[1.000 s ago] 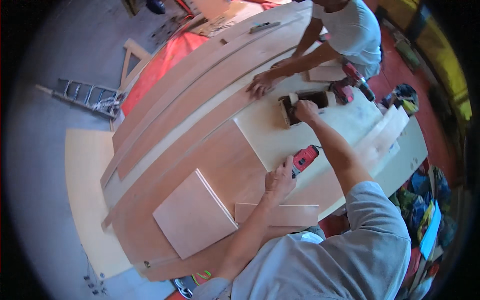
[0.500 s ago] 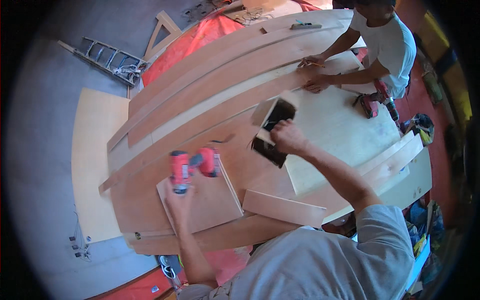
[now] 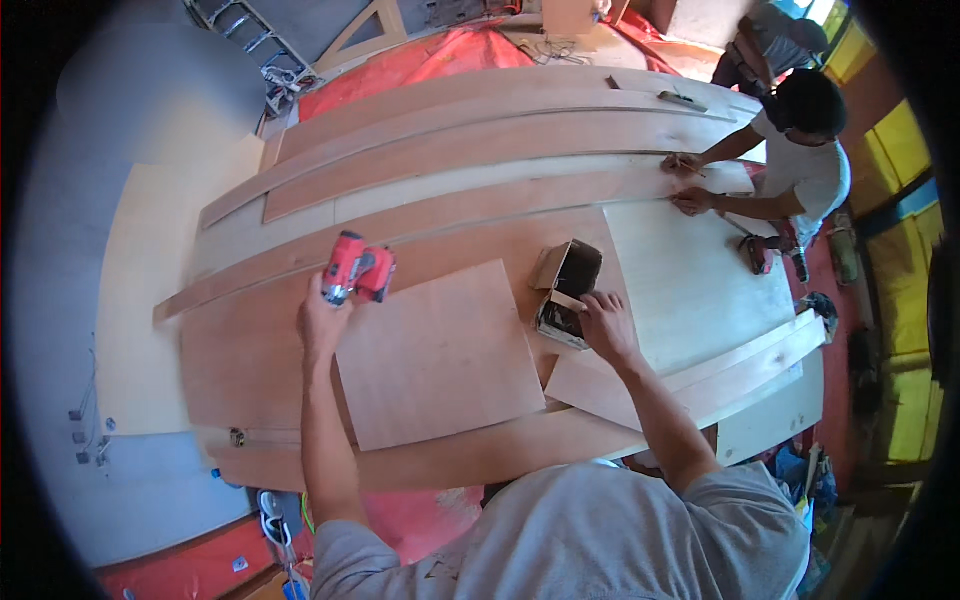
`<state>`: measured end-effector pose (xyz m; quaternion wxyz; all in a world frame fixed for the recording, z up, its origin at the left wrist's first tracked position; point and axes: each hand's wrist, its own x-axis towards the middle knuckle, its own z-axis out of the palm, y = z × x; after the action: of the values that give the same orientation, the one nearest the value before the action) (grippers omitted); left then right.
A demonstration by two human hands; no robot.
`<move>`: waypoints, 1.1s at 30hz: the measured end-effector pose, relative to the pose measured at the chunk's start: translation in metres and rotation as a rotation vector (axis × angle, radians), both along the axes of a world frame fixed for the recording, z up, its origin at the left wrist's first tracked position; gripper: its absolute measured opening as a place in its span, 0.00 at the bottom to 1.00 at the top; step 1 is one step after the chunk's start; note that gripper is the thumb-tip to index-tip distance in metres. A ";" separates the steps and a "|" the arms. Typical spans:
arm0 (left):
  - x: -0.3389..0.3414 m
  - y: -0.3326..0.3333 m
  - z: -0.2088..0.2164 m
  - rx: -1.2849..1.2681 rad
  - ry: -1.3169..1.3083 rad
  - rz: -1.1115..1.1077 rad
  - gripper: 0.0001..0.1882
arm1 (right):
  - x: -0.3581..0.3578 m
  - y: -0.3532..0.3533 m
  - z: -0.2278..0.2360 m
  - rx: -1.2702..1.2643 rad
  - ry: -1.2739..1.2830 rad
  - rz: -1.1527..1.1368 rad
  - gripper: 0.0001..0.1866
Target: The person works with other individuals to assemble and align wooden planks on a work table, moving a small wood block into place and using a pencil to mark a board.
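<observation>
Plywood (image 3: 235,360) spreads beneath hands (image 3: 324,320) (image 3: 608,328) gripping red tool (image 3: 346,262) and, apparently, box (image 3: 550,268).

Red/blk drill (image 3: 346,258); box (image 3: 549,268) prob. cream, dk inside; plywood sheet (image 3: 440,360) pinkish-tan.

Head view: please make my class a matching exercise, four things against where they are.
Things
1. Red power tool
2. Divided box
3. Ladder
4. Square panel

Places
A. Beyond the worktop, upper left
B. At the right hand's fingers
C. Flat between the forearms
D. In the left hand

Pairs: 1-D, 2-B, 3-A, 4-C
</observation>
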<state>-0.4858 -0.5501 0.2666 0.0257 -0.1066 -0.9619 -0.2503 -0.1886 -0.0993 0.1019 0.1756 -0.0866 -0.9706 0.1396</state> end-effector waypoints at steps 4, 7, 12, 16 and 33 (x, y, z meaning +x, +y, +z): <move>-0.032 0.076 -0.022 0.057 -0.003 -0.301 0.31 | 0.080 -0.031 -0.004 -0.370 -0.265 -0.274 0.21; -0.053 0.153 -0.042 0.093 0.037 -0.504 0.29 | 0.140 -0.037 -0.013 -0.200 -0.570 -0.315 0.44; -0.061 0.258 -0.080 -0.011 -0.057 -0.772 0.31 | 0.181 -0.037 -0.022 -0.232 -0.619 -0.240 0.62; -0.080 0.288 -0.082 -0.238 -0.075 -0.829 0.36 | 0.196 -0.050 -0.027 -0.078 -0.762 -0.111 0.67; 0.006 -0.067 -0.127 0.524 -0.150 0.151 0.38 | -0.002 -0.243 0.056 -0.124 -0.225 0.357 0.50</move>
<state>-0.4795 -0.6170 0.1399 -0.0005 -0.0055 -0.8688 -0.4952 -0.1908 -0.3419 0.1582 0.0328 0.0606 -0.9736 0.2175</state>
